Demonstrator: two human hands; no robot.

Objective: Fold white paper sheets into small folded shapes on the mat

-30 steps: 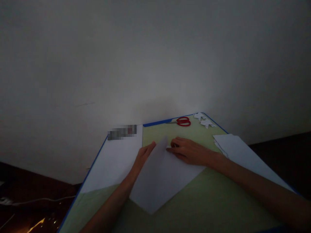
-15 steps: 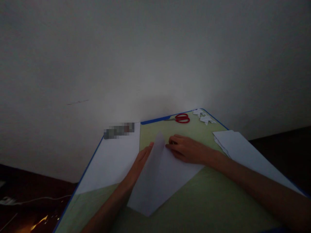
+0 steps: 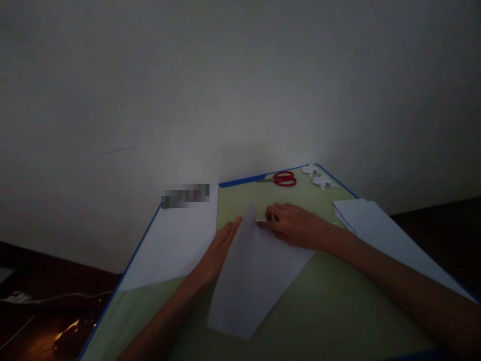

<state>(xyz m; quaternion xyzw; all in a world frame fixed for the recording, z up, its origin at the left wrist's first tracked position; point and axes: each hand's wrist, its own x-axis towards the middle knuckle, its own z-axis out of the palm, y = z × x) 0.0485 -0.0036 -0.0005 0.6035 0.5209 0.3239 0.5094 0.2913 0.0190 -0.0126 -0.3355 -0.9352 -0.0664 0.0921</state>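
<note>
A white sheet of paper [image 3: 259, 281] stands half raised in front of me, with a bent flap rising toward a point at its top. My left hand [image 3: 225, 238] holds the flap from its left side; part of the fingers is hidden behind the paper. On the other side, my right hand [image 3: 289, 224] has its fingers curled and pinched on the sheet's upper edge. The fingertips of both hands are a short way apart, with the raised flap between them.
Red-handled scissors [image 3: 284, 178] lie at the table's back edge. Cut white paper shapes [image 3: 323, 181] sit in the far right corner. Stacked paper [image 3: 391, 240] lies on the right, another white sheet [image 3: 173, 240] on the left, with a blurred-out object [image 3: 185, 196] on it. A wall [image 3: 240, 90] rises behind.
The sheet's lower end has swung to the right and the paper looks narrower. Both hands keep nearly the same places on it. The whole view has shifted slightly.
</note>
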